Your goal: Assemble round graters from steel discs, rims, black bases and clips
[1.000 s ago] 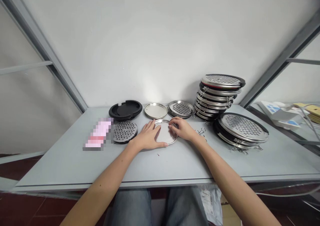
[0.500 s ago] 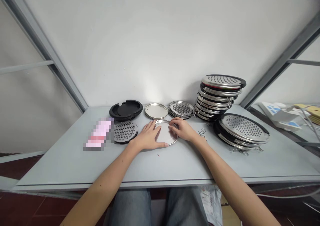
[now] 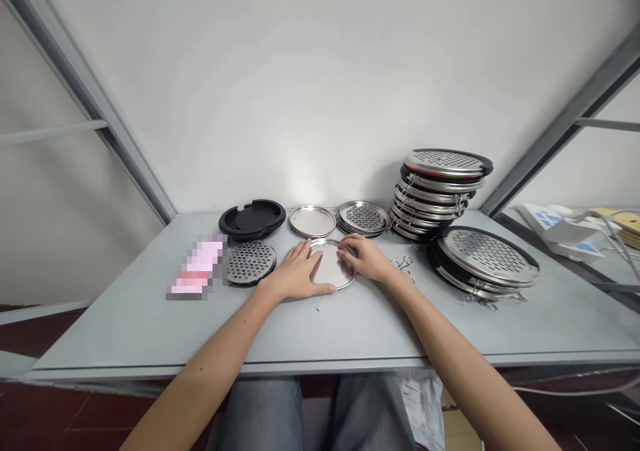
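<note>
A shallow round metal plate (image 3: 331, 268) with a raised rim lies flat on the table in front of me. My left hand (image 3: 299, 271) spans its left side, thumb at the near rim and fingertips by the far rim. On the right side, the bent fingers of my right hand (image 3: 363, 256) grip the rim. Left of my left hand is a perforated metal disc (image 3: 251, 262) with a dark edge beneath. Behind the plate sit similar plain metal plates (image 3: 313, 221) and a short stack of perforated metal discs (image 3: 364, 218).
Black ring-shaped holders (image 3: 253, 220) lie at the back left, near a blurred pink item (image 3: 200, 264). Binder clips (image 3: 404, 264) lie right of my right hand. A tall stack of clipped discs (image 3: 435, 194) and a lower clipped stack (image 3: 487, 258) stand farther right.
</note>
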`<action>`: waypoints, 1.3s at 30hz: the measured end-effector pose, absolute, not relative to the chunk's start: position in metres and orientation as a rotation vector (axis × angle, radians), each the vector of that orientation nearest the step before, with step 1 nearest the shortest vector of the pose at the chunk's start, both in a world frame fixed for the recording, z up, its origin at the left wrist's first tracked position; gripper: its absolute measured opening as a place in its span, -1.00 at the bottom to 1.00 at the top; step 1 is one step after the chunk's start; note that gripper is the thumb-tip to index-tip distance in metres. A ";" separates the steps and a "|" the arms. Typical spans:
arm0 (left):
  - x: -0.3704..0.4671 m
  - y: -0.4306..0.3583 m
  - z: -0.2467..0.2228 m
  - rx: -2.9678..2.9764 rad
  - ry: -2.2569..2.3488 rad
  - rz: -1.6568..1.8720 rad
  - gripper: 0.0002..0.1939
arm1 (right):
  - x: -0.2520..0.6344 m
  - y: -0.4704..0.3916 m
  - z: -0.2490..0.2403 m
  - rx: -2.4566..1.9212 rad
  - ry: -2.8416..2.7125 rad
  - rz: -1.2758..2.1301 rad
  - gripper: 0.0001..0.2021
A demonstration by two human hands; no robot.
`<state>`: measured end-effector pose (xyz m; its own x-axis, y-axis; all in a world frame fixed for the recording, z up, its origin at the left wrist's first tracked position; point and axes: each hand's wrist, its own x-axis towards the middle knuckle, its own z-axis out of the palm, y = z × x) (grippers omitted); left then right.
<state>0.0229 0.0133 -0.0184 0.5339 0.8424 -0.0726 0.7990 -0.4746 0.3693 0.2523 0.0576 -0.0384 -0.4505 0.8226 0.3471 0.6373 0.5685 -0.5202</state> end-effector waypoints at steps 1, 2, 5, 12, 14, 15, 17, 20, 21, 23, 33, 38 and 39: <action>0.023 0.013 -0.018 2.415 1.355 0.166 0.02 | 0.252 0.058 -0.038 -1.163 -2.231 0.425 -0.82; 0.023 0.013 -0.018 2.412 1.357 0.163 0.02 | 0.253 0.058 -0.038 -1.162 -2.231 0.427 -0.82; 0.023 0.013 -0.018 2.409 1.358 0.157 0.01 | 0.253 0.057 -0.039 -1.160 -2.232 0.427 -0.82; 0.023 0.013 -0.018 2.413 1.355 0.153 0.01 | 0.252 0.057 -0.039 -1.164 -2.236 0.418 -0.81; 0.023 0.013 -0.017 2.416 1.349 0.158 0.01 | 0.252 0.058 -0.039 -1.164 -2.233 0.419 -0.81; 0.023 0.013 -0.017 2.417 1.348 0.160 0.02 | 0.252 0.058 -0.039 -1.163 -2.231 0.420 -0.81; 0.023 0.013 -0.017 2.414 1.348 0.166 0.01 | 0.253 0.058 -0.039 -1.158 -2.228 0.420 -0.82; 0.023 0.013 -0.018 2.415 1.349 0.178 0.00 | 0.253 0.058 -0.039 -1.153 -2.229 0.414 -0.82; 0.023 0.013 -0.018 2.417 1.347 0.179 -0.01 | 0.253 0.057 -0.039 -1.153 -2.230 0.412 -0.82; 0.023 0.013 -0.018 2.420 1.347 0.174 -0.01 | 0.253 0.057 -0.038 -1.156 -2.231 0.413 -0.82; 0.023 0.012 -0.015 2.405 1.355 0.146 0.01 | 0.252 0.057 -0.039 -1.159 -2.230 0.424 -0.81; 0.023 0.012 -0.016 2.407 1.351 0.157 0.00 | 0.253 0.059 -0.041 -1.149 -2.231 0.410 -0.83; 0.023 0.012 -0.016 2.407 1.351 0.155 0.00 | 0.254 0.059 -0.042 -1.146 -2.232 0.407 -0.83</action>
